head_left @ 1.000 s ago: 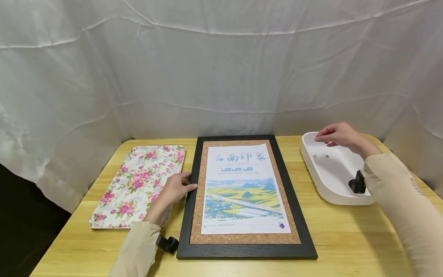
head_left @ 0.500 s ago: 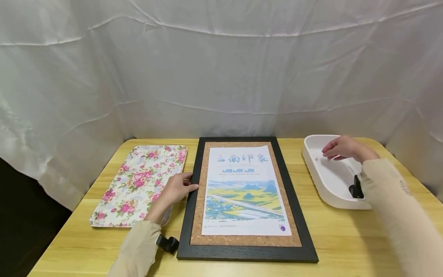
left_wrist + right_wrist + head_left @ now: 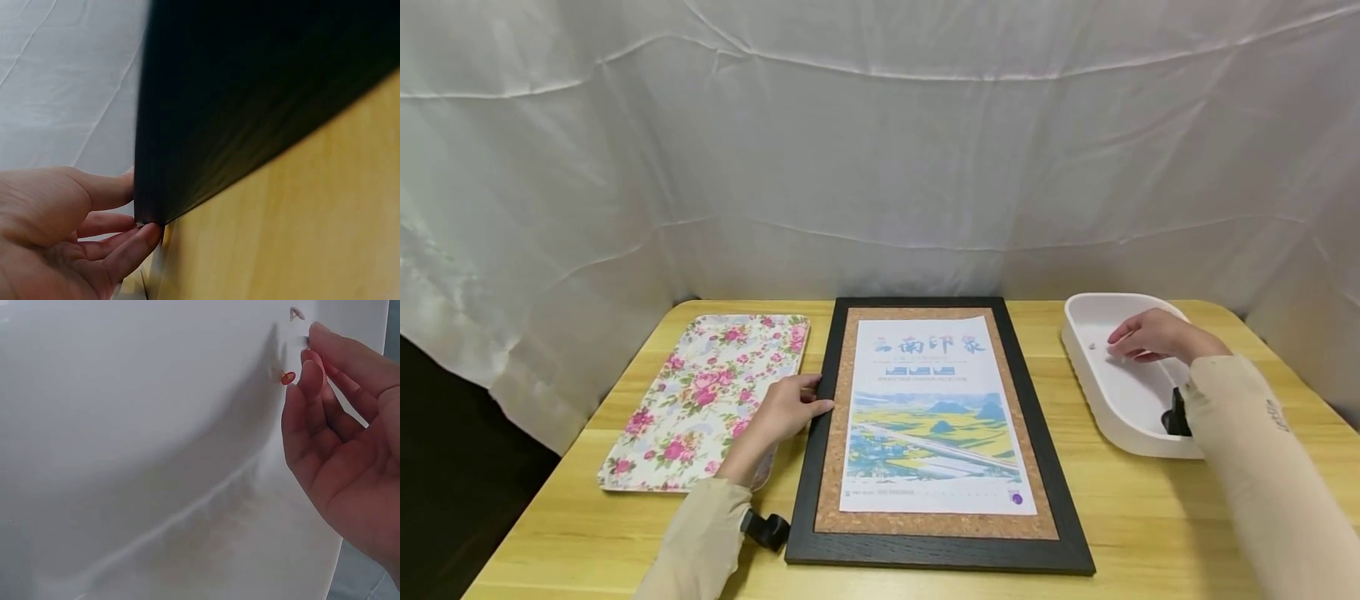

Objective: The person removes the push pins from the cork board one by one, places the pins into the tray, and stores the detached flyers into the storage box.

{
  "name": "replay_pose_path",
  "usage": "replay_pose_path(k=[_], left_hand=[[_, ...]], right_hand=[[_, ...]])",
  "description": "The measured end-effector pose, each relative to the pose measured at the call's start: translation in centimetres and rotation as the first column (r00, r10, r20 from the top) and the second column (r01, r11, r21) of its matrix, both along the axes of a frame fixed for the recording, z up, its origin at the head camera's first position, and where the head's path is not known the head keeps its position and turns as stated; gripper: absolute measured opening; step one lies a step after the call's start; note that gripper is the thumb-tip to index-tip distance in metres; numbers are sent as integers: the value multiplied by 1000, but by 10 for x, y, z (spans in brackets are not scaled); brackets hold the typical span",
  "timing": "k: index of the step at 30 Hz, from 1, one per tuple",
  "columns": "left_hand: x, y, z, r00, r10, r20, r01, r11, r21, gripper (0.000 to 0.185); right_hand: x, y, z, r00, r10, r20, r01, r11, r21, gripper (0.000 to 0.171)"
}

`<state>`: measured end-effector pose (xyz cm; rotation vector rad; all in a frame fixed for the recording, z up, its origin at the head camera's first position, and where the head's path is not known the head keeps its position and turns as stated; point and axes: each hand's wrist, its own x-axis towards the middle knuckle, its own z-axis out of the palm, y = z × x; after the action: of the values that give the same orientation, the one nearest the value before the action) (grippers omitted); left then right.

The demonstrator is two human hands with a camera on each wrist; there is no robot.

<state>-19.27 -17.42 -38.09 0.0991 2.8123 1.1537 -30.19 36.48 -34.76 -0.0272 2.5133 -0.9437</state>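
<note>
The framed cork board (image 3: 942,553) lies flat on the bench (image 3: 572,533), its top end close to the bench's far edge, between the two hands: touching the left one and well apart from the right. The left hand (image 3: 790,407) grips the board's left side, about midway along, with the thumb at the upper edge of the black frame and fingertips against the lower edge near the bench top. A printed sheet (image 3: 936,417) rests on the cork, with a round purple spot (image 3: 1017,499) at its lower right corner.

The right hand (image 3: 1161,335) reaches down into the white tray (image 3: 1135,392), which stands toward the bench's far right corner. Its fingers are bent, tips near one another. A red tack (image 3: 287,377) lies just beside one fingertip and a pale tack (image 3: 296,314) near the uppermost one. A small grey blur sits at that uppermost tip, so I cannot tell whether the hand pinches anything.

A floral tray (image 3: 700,400) lies along the bench's left edge, just beyond the left forearm. A pale curtain (image 3: 865,167) hangs behind the bench's far edge.
</note>
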Motion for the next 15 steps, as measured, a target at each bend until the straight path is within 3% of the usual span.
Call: replay_pose_path(k=[4,8,12,15], left_hand=[[1,0,0,1000,-2,3,2,1000,-8,53],[2,0,1,1000,-6,4,7,1000,-13,52],[3,0,2,1000,-19,1,19,1000,-15,52],[2,-1,3,1000,-19,-4,19,1000,-18,52]], right_hand=[[0,0,2,999,20,-43,-20,1000,-9,35],[1,-11,14,982,73,-175,-75,997,-9,35],[13,-42,42,930,136,-341,-133,991,31,35],[28,-74,64,891,186,-414,-174,982,68,34]])
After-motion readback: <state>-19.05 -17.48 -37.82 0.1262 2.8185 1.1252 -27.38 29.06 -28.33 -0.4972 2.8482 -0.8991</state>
